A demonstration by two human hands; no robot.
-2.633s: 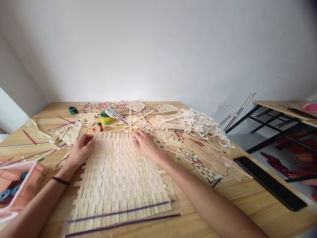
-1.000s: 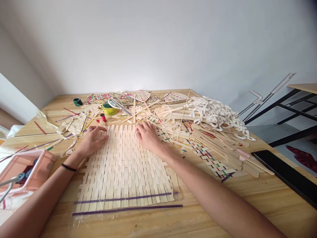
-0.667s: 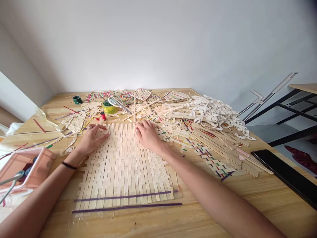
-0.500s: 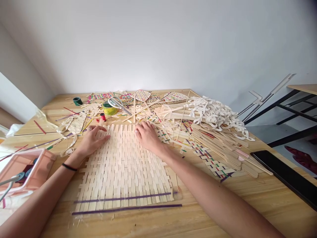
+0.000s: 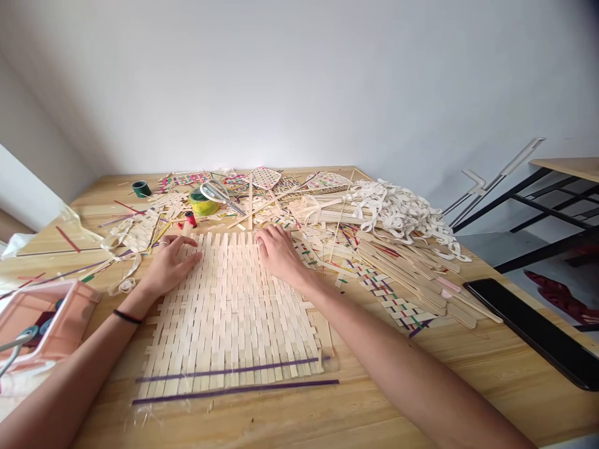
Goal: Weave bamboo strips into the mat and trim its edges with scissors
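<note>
Plain pale wall (image 5: 299, 93) rises behind a wood-grained worktop (image 5: 281, 424), its far and right sides crowded with loose strips (image 5: 327, 214) and woven scraps (image 5: 379, 290). Nearest the person lies the woven mat (image 5: 224, 312), flat, its long grain running away from the body towards the wall and ragged ends poking out at the sides; foreshortening hides which side is longer. Off to its right, well apart, are a heap of white ribbon (image 5: 397, 212) and a flat black object (image 5: 531, 330); a pink bin (image 5: 70, 327) stands to its left.

At the mat's far end, the right hand (image 5: 281, 252) rests on the edge, fingers bent and thumb tucked close; whether it pinches anything I cannot tell. The left hand (image 5: 171, 265) is at the far left corner, thumb and fingers curved apart, nothing visibly gripped. So nearly all the mat lies back towards the body from both, the right nearer its midline, the left nearer its side edge. Beyond the left hand sit a yellow tape roll (image 5: 202, 206), scissors (image 5: 216, 193) overlapping it, and a small red spool (image 5: 190, 219). Two narrow purple strips (image 5: 235, 391) run crosswise at the mat's near end, well apart from either hand
</note>
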